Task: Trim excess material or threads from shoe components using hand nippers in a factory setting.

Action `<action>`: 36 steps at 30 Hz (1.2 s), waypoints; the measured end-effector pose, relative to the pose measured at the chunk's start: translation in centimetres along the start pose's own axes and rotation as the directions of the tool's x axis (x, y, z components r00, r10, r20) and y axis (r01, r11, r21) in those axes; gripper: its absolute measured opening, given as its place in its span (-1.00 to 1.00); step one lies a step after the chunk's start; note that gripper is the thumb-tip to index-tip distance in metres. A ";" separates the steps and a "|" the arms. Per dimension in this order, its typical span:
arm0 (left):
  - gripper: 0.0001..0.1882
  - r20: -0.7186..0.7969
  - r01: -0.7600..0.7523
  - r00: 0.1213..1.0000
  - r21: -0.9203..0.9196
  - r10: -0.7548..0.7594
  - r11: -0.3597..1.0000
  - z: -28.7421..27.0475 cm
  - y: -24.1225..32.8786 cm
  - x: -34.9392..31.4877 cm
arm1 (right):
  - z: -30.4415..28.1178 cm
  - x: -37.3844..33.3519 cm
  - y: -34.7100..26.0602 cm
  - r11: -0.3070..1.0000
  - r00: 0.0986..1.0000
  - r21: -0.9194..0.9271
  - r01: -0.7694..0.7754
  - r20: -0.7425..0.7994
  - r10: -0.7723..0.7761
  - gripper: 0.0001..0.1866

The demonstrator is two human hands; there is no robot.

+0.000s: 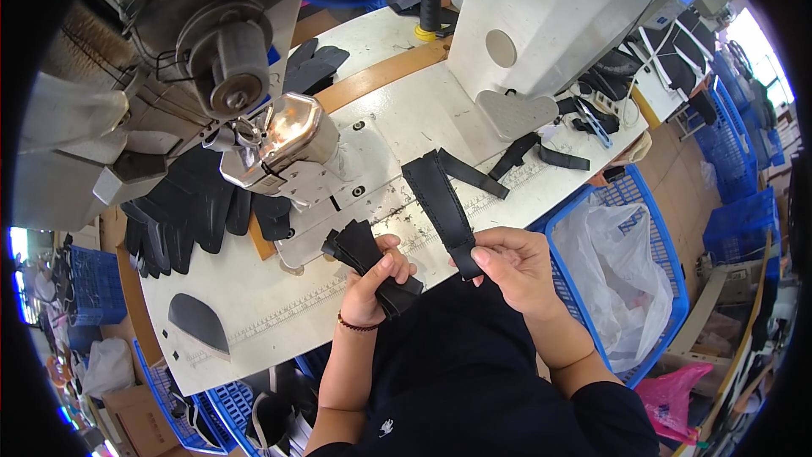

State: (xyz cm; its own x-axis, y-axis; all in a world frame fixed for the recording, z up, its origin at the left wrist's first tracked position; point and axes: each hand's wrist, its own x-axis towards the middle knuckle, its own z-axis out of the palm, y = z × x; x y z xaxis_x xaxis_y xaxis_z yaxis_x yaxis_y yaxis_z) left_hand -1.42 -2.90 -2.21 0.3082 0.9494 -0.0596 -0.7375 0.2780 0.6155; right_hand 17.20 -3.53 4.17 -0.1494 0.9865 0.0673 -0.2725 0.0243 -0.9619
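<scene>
My left hand (376, 286) is closed round a small bundle of black strips (359, 245), in front of the sewing machine's bed. To its right, my right hand (512, 267) pinches the lower end of a wide black strap (438, 203) between thumb and fingers. Stitching runs along that strap's edges, and its upper end tilts away over the table. A narrower black band (474, 176) runs off from behind the strap's top toward more black strips (516, 158). Whether these are joined to the held strap I cannot tell.
The sewing machine's head (228, 68) overhangs the white table (254, 347) at left. Fanned black pieces (186, 211) and a grey curved piece (199, 323) lie there. Thread snips (595, 123) rest at right. A blue basket (668, 254) lined with plastic stands beside the table. A black thread spool (430, 8) is at the back.
</scene>
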 end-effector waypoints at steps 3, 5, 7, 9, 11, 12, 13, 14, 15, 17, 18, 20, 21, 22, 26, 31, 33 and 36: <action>-0.72 -0.004 -0.005 1.000 0.000 0.005 1.000 -0.1 -0.1 0.0 | 0.1 0.1 0.1 0.997 1.000 0.078 -0.005 -0.009 0.005 -0.82; -0.71 -0.008 -0.011 1.000 0.004 0.011 1.000 -0.4 -0.2 -0.1 | -0.2 0.2 -0.2 0.997 0.999 0.073 -0.039 0.040 0.036 -0.83; -0.65 0.028 0.004 1.000 0.015 -0.004 1.000 -1.3 -0.4 -0.3 | -0.6 0.5 -0.4 0.995 0.994 0.067 -0.074 0.091 0.067 -0.80; -0.63 0.019 -0.022 1.000 0.040 0.022 0.999 -1.0 -0.5 -0.3 | -1.0 1.0 -0.6 0.996 0.993 -0.089 -0.024 0.113 0.034 -0.74; -0.61 0.009 -0.047 0.999 0.065 0.047 0.997 -0.6 -0.3 -0.2 | -1.2 1.9 -0.8 0.998 0.991 -0.040 -0.043 0.121 0.047 -0.73; -0.60 0.009 -0.026 1.000 0.105 0.025 0.994 -0.4 -0.1 -0.1 | -1.2 2.3 -1.0 0.998 0.989 0.009 -0.061 0.133 0.059 -0.71; -0.59 0.008 -0.004 1.000 0.145 0.003 0.989 -0.2 0.0 -0.1 | -1.0 2.8 -1.3 0.989 0.988 0.104 -0.108 0.123 0.095 -0.68; -0.59 0.011 -0.001 1.000 0.147 -0.001 0.989 -0.1 0.1 -0.2 | -1.2 3.1 -1.1 0.989 0.989 0.105 -0.106 0.119 0.093 -0.68; -0.58 0.055 0.020 0.998 0.195 -0.032 0.981 -0.1 0.1 -0.3 | -1.6 3.4 -0.7 0.987 0.983 0.088 -0.135 0.137 0.122 -0.69; -0.59 0.120 0.060 0.988 0.260 -0.094 0.964 -0.2 0.3 -0.3 | -1.4 3.8 -0.9 0.971 0.968 0.076 -0.227 0.126 0.217 -0.74; -0.59 0.119 0.062 0.988 0.262 -0.096 0.963 -0.2 0.3 -0.4 | -1.1 3.9 -0.9 0.970 0.968 0.079 -0.228 0.126 0.217 -0.74; -0.62 0.067 0.103 0.989 0.328 -0.132 0.939 -0.2 0.2 -0.8 | -0.7 4.1 -0.8 0.958 0.962 0.105 -0.267 0.082 0.259 -0.77; -0.74 -0.053 0.165 0.986 0.378 -0.156 0.911 0.3 0.5 -1.0 | -0.6 4.1 -0.8 0.957 0.962 0.107 -0.268 0.080 0.261 -0.77; -0.74 -0.054 0.168 0.986 0.378 -0.160 0.910 0.1 0.4 -0.9 | -0.6 4.2 -0.8 0.958 0.963 0.104 -0.267 0.078 0.259 -0.76; -0.88 0.185 0.028 0.970 0.564 -0.159 0.826 -0.1 0.8 -0.3 | -0.4 4.4 -0.8 0.964 0.964 0.060 -0.259 0.086 0.253 -0.77; -0.88 0.275 -0.059 0.956 0.528 -0.105 0.847 0.0 0.7 -0.2 | -0.1 4.6 -1.0 0.964 0.963 0.034 -0.265 0.066 0.262 -0.77; -0.88 0.279 -0.062 0.955 0.515 -0.099 0.855 -0.1 0.7 -0.2 | -0.1 4.7 -1.1 0.962 0.961 0.034 -0.271 0.066 0.268 -0.77; -0.89 0.249 -0.030 0.962 0.495 -0.108 0.869 -0.1 0.8 -0.2 | -0.1 4.7 -1.4 0.959 0.958 0.014 -0.282 0.052 0.281 -0.77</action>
State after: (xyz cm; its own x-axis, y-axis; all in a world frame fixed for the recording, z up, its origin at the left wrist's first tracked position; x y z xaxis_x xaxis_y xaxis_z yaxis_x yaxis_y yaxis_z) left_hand -2.16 -2.88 -1.82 0.5264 0.8472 0.0719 -0.3527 0.1406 0.9251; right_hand 16.98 1.07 5.81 -0.2693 0.9437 -0.1922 -0.2325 -0.2574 -0.9379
